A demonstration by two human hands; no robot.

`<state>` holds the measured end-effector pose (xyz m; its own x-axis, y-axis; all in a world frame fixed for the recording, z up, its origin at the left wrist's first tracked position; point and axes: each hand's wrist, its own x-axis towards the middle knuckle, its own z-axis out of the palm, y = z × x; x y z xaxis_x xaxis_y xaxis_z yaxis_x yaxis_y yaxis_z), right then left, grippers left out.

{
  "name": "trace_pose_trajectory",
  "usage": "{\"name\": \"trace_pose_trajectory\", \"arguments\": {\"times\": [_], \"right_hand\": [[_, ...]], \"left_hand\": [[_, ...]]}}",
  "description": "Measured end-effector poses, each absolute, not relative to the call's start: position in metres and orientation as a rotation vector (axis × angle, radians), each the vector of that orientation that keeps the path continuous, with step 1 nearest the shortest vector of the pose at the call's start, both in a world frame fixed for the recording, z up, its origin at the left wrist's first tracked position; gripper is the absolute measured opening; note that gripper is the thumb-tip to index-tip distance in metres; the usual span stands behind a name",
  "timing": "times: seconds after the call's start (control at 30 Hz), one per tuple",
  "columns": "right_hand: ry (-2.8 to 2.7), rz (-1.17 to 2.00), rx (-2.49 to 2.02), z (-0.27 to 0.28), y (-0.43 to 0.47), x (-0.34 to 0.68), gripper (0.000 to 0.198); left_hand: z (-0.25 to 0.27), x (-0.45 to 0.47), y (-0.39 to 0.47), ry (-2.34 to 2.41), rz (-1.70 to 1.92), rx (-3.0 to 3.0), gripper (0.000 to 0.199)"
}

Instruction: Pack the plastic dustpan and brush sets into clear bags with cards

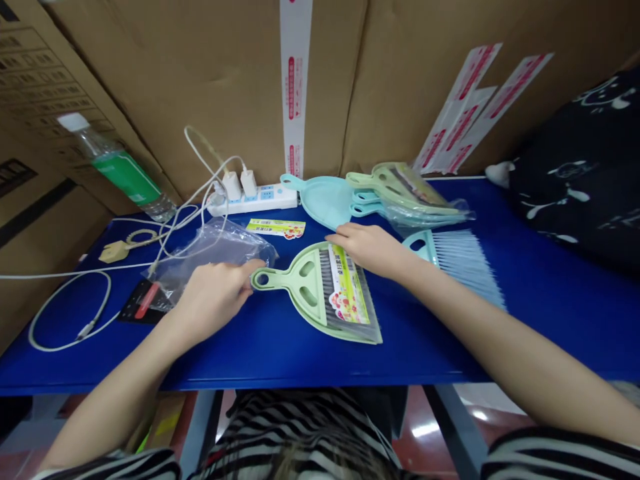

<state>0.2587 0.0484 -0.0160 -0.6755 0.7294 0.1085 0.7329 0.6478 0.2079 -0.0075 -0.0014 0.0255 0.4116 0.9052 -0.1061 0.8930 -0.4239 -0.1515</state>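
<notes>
A light green dustpan point(300, 308) lies on the blue table with a green-backed, grey-bristled hand brush point(327, 287) nested in it. A yellow and white printed card point(349, 287) rests over the bristles. My left hand point(215, 293) is closed at the end of the stacked handles, its fingertips partly hidden. My right hand point(370, 248) is curled over the far edge of the pan beside the card, with its fingers bent; exactly what they grip is partly hidden. To the right lies a light blue hand brush point(460, 257), and behind is a light blue dustpan point(327, 200).
Bagged green and blue dustpan sets point(410, 193) lie at the back. A second printed card point(276, 227), a clear plastic bag point(215, 250), a power strip point(270, 199) with chargers, white cables point(107, 293) and a water bottle point(125, 173) are at the left. Cardboard point(225, 73) stands behind; a dark patterned bag point(575, 173) is right.
</notes>
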Motion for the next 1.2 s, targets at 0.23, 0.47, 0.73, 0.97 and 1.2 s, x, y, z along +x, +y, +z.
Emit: {"name": "trace_pose_trajectory", "arguments": {"times": [0.23,0.47,0.73,0.97,1.2], "right_hand": [[-2.819,-0.314,-1.402,-0.014,0.043,0.257,0.031],[-2.805,-0.218,-1.477,-0.011,0.042,0.259,0.030],[-2.736,-0.148,-1.536,-0.013,0.042,0.257,0.034],[-2.677,-0.174,-1.505,-0.019,0.043,0.256,0.036],[-2.586,-0.159,-1.469,-0.035,0.049,0.261,0.036]], "left_hand": [[0.021,-0.012,0.011,-1.727,0.185,-2.730,0.049],[0.020,-0.017,0.016,-1.703,0.106,-2.864,0.040],[0.022,-0.016,0.024,-1.737,0.139,-3.020,0.039],[0.018,-0.018,0.025,-1.622,0.091,-3.131,0.036],[0.019,-0.014,0.015,-1.602,0.259,-3.028,0.042]]}}
